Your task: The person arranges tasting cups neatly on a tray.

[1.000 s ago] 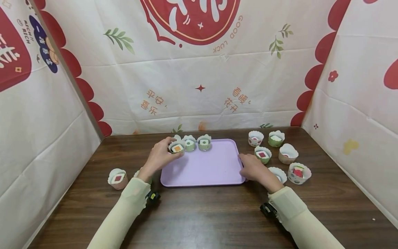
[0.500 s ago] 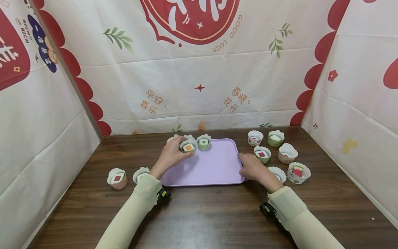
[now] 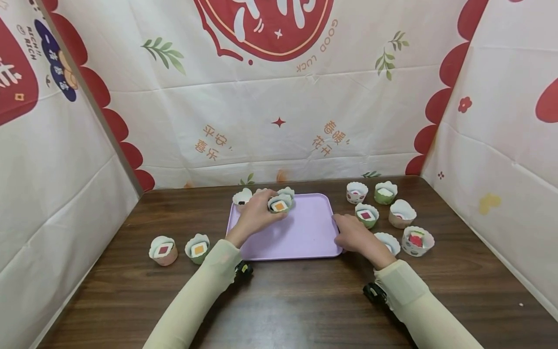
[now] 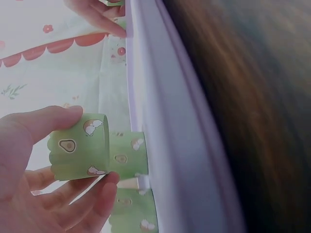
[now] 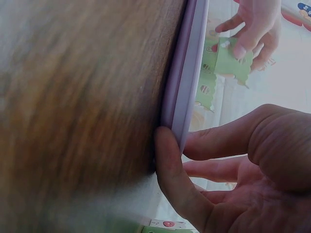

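Note:
A green paper cup with an orange-and-white piece (image 3: 279, 206) is pinched between the thumb and fingers of my left hand (image 3: 257, 213), above the back of the purple tray (image 3: 296, 237). In the left wrist view, that green cup (image 4: 80, 148) hangs clear of the tray, with other green cups (image 4: 127, 153) behind it. Another green cup (image 3: 286, 194) stands just behind the held one; a pale cup (image 3: 242, 197) is at the tray's back left corner. My right hand (image 3: 359, 236) grips the tray's right edge, its fingers (image 5: 170, 155) on the rim.
To the left on the brown table (image 3: 279, 300) stand a pink cup (image 3: 163, 251) and a green cup (image 3: 197, 249). Several cups, among them a white one with a red piece (image 3: 417, 241), stand at the right near my right hand. A printed cloth (image 3: 261, 97) hangs behind.
My left hand has moved right along the tray's back with the held cup, uncovering the pale cup at the back left corner and the green cup on the table. My right hand stays at the tray edge.

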The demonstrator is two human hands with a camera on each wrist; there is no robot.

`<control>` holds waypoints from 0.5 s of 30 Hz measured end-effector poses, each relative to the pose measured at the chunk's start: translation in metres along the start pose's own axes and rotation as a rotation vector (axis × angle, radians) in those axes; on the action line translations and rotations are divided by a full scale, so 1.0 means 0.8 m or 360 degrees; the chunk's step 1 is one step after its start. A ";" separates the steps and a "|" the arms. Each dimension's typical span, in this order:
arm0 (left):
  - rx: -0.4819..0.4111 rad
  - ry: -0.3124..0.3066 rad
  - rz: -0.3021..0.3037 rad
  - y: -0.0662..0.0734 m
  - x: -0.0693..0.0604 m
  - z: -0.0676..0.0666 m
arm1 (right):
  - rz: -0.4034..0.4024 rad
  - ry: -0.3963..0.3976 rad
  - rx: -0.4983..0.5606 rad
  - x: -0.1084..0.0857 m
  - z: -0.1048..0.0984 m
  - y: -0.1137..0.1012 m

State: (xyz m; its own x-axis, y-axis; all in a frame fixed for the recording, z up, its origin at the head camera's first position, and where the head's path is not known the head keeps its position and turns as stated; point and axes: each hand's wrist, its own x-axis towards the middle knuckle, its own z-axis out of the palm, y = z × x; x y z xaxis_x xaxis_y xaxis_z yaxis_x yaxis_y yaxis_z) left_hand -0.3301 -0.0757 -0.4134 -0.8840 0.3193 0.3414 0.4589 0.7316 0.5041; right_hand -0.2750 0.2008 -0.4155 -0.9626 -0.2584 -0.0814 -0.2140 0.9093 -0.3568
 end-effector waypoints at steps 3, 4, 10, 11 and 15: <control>0.0032 -0.0029 0.0009 0.006 0.005 0.005 | -0.0005 0.0003 -0.0002 0.000 0.001 0.000; 0.0053 -0.0039 0.0010 0.007 0.006 0.006 | -0.0006 0.0004 -0.0002 0.000 0.001 0.000; 0.0087 -0.0104 0.0052 0.020 0.017 0.013 | -0.0031 0.0020 -0.0017 0.000 -0.001 0.000; 0.0082 -0.0116 0.0053 0.022 0.019 0.014 | -0.0033 0.0024 -0.0018 0.001 0.000 0.000; 0.0104 -0.0151 0.0043 0.031 0.028 0.021 | -0.0038 0.0046 -0.0039 0.002 0.001 0.002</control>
State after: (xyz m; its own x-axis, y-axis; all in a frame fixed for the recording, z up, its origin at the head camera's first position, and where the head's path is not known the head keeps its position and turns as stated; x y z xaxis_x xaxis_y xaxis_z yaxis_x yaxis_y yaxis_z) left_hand -0.3402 -0.0405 -0.4065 -0.8772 0.3928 0.2762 0.4788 0.7587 0.4417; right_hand -0.2765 0.2014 -0.4166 -0.9614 -0.2712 -0.0461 -0.2408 0.9108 -0.3354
